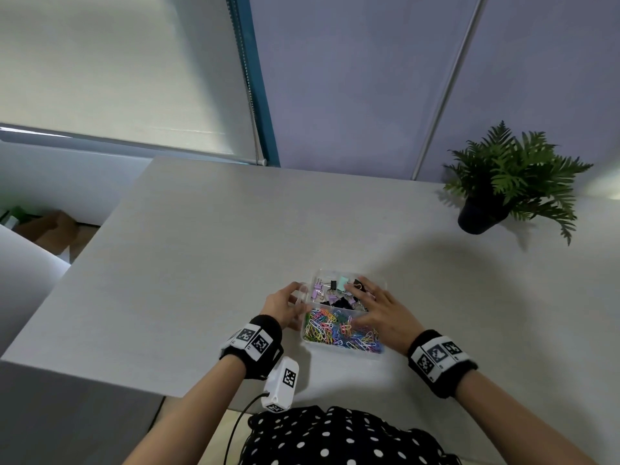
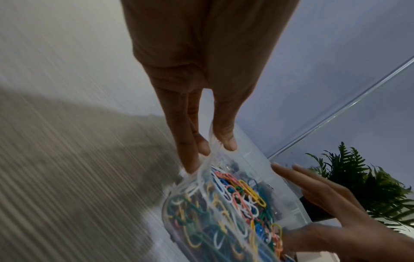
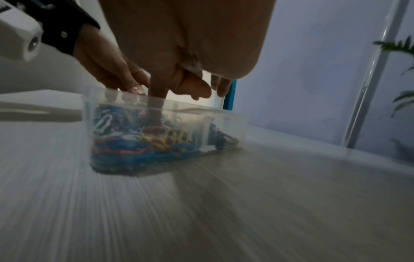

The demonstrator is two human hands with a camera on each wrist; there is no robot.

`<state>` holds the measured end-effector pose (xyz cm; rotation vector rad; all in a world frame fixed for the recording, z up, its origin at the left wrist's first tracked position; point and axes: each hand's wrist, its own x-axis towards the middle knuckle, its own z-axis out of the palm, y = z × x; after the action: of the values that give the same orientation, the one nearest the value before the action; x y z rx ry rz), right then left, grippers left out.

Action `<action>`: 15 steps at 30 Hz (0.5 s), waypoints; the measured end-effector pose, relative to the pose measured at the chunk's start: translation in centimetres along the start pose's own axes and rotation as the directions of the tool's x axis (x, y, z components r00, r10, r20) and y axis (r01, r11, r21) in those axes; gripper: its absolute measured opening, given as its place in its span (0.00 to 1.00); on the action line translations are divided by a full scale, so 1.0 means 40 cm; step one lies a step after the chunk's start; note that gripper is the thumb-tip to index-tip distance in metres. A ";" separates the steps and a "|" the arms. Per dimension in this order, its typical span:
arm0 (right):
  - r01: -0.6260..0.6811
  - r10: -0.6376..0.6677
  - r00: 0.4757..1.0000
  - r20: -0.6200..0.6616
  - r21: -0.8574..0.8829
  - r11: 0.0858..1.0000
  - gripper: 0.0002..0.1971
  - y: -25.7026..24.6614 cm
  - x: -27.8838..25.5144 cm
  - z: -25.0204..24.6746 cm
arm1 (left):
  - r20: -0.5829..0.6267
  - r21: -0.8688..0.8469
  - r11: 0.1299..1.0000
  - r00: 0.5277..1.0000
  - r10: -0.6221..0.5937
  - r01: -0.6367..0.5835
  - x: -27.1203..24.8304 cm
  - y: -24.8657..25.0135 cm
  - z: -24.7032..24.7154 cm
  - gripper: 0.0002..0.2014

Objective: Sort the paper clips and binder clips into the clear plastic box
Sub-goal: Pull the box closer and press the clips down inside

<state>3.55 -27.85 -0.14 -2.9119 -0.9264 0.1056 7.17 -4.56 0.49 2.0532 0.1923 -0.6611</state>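
My left hand pinches the box wall, steadying it on the surface, lower centre; right hand, fingers spread and holding nothing, reaches among the clips.

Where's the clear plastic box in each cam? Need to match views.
Head: clear plastic box low centre, between the hands.
Left wrist: bottom centre-right, left hand pinching its wall.
Right wrist: left of centre, on the table.
Shared landmark: coloured paper clips inside.
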 end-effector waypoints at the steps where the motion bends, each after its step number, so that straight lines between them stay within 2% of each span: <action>1: 0.017 -0.018 0.999 0.030 0.045 0.999 0.24 -0.004 0.009 0.007 | -0.003 0.006 1.000 1.000 -0.001 0.001 0.000 -0.001 0.001 0.20; 4: 0.003 -0.029 0.992 0.122 0.212 0.977 0.27 -0.006 0.026 -0.006 | -0.004 0.015 1.000 1.000 0.002 -0.002 0.003 -0.001 0.001 0.19; 8: -0.082 0.064 0.995 0.073 0.293 0.953 0.15 0.036 0.013 -0.054 | -0.008 0.012 1.000 1.000 0.018 -0.018 -0.001 0.000 0.000 0.19; 13: -0.006 -0.002 0.996 0.091 0.085 0.996 0.15 0.035 -0.038 -0.039 | 0.005 0.000 1.000 1.000 0.000 0.000 0.001 0.001 0.001 0.19; 15: 0.009 -0.020 0.992 0.127 0.090 0.996 0.13 0.018 -0.029 -0.042 | 0.007 0.006 1.000 1.000 -0.004 0.004 0.000 0.004 0.001 0.19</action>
<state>3.17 -29.21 1.49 -2.8433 -0.9347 0.3275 7.24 -4.66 0.59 2.0565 0.1903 -0.6724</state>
